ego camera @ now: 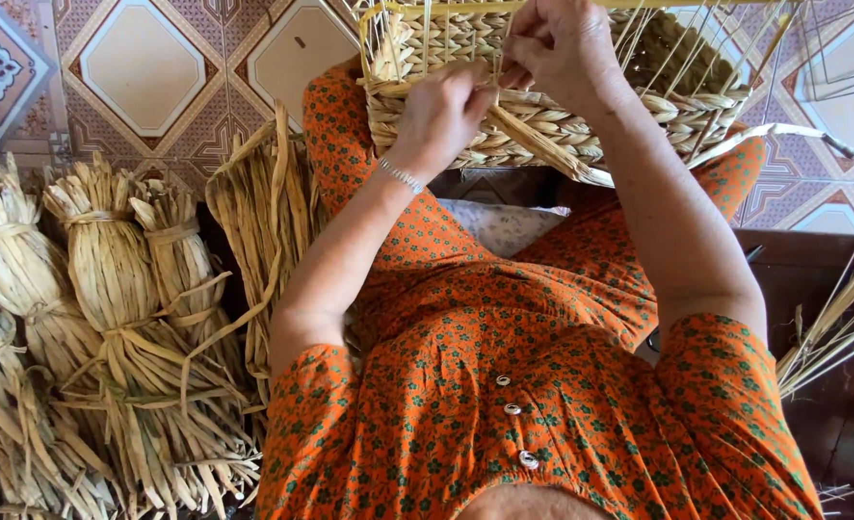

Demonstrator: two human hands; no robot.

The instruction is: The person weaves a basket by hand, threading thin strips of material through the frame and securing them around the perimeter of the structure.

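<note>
A half-woven straw basket point(639, 106) rests on my knees at the top of the head view, with thin upright stakes rising from its braided wall. My left hand point(443, 114) presses against the basket's near wall, fingers curled around a flat straw strand point(533, 144) that runs down to the right. My right hand point(557, 43) is above it at the rim, pinching the same strand between fingers and thumb. A silver bracelet point(400, 175) circles my left wrist. I wear an orange flowered dress point(542, 385).
Tied bundles of dried straw point(109, 289) lie heaped on the left, with a looser sheaf point(263, 212) next to my left leg. More thin straws point(831, 327) jut in from the right over a dark wooden surface. Patterned floor tiles point(143, 63) lie beyond.
</note>
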